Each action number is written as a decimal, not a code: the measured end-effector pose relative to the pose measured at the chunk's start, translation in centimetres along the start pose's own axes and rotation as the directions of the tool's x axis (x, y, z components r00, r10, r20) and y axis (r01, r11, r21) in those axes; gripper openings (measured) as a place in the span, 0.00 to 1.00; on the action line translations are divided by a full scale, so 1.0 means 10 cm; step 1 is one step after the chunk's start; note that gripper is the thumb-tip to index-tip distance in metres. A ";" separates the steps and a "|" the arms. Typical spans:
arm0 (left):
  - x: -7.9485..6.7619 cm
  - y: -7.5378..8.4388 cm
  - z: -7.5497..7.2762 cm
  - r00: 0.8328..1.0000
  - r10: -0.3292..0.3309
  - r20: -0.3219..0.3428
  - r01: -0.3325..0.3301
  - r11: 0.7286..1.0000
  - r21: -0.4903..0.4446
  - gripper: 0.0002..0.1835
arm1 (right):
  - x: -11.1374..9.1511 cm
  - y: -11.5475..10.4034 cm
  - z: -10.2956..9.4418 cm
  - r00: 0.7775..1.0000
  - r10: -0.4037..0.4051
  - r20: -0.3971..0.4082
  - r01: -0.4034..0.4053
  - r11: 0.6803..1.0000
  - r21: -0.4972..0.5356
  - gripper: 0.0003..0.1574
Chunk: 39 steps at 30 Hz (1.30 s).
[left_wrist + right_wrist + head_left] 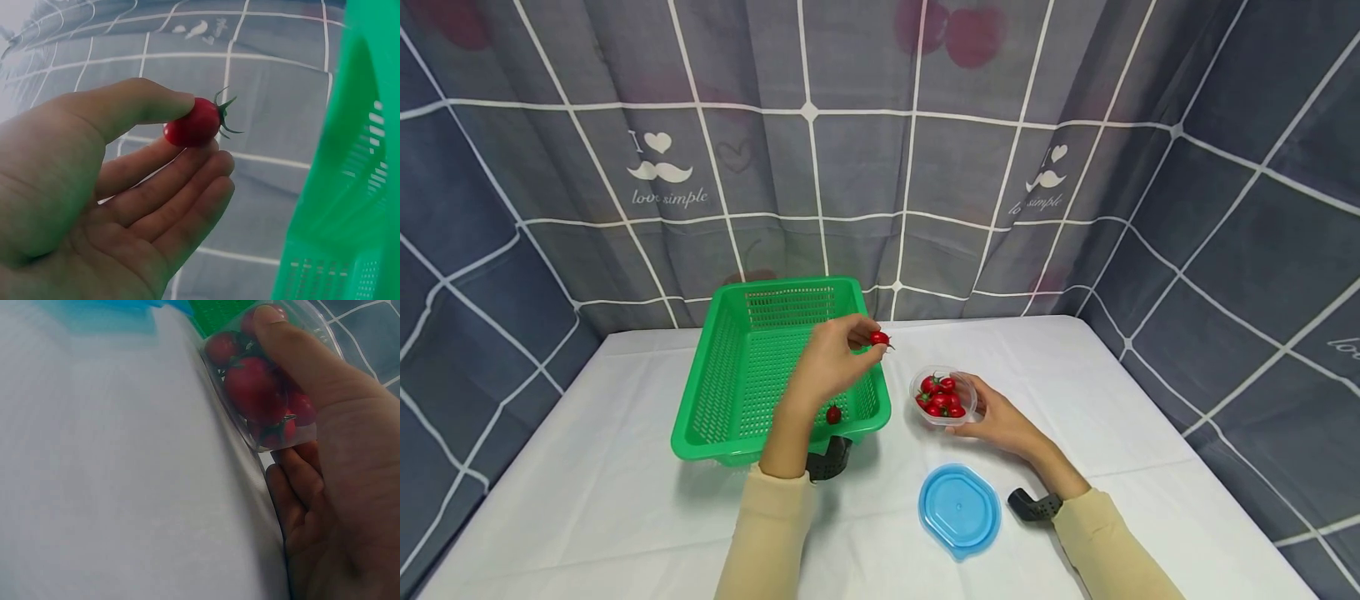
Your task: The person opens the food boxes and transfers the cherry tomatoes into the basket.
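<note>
Between thumb and fingertips my left hand [835, 358] pinches a cherry tomato [880, 338], over the right rim of the green basket [688, 408]. In the left wrist view that cherry tomato [195, 122] is red with a green calyx. My right hand [1000, 421] grips the side of a clear plastic container [972, 408] on the table. Several cherry tomatoes [942, 398] fill it; the right wrist view shows them through the wall, with the thumb over the rim. Another cherry tomato [833, 414] lies in the basket, near its front right corner.
A blue lid [959, 510] lies on the white tablecloth [880, 533] in front of the container. Behind the table hangs a grey checked curtain [850, 183], which also runs along both sides. The basket stands at the back left, close to the curtain.
</note>
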<state>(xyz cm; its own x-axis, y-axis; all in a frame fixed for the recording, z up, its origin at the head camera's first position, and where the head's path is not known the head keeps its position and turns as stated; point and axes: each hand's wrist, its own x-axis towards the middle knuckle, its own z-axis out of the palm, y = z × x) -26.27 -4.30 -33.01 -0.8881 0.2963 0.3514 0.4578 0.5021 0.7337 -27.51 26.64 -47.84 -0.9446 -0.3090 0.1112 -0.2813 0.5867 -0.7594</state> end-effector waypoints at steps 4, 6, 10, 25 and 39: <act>0.00 -0.09 -0.07 0.999 -0.039 -0.001 0.039 0.999 -0.007 0.13 | -0.01 0.00 0.00 1.000 0.005 0.005 -0.005 1.000 0.000 0.60; -0.01 -0.12 -0.10 0.999 -0.051 0.003 0.051 0.999 -0.009 0.14 | 0.00 0.00 0.00 1.000 0.008 0.003 -0.008 1.000 0.000 0.60; -0.02 -0.17 -0.16 0.998 -0.069 0.003 0.069 0.997 -0.019 0.14 | 0.02 0.00 0.00 1.000 0.013 0.000 -0.013 1.000 -0.001 0.60; -0.11 -0.37 -0.42 0.986 -0.166 -0.014 0.166 0.986 0.004 0.16 | 0.02 0.00 -0.01 1.000 0.017 0.007 -0.017 1.000 -0.003 0.60; -0.12 -0.42 -0.47 0.986 -0.167 -0.013 0.167 0.985 0.034 0.18 | 0.01 -0.01 -0.01 1.000 0.017 0.009 -0.018 1.000 0.009 0.61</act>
<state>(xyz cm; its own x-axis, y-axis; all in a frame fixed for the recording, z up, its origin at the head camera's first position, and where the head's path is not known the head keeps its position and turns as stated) -27.32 -10.54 -33.79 -0.9524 0.1979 0.2319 0.3043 0.5722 0.7615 -27.63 26.61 -47.71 -0.9477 -0.3057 0.0918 -0.2632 0.5854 -0.7669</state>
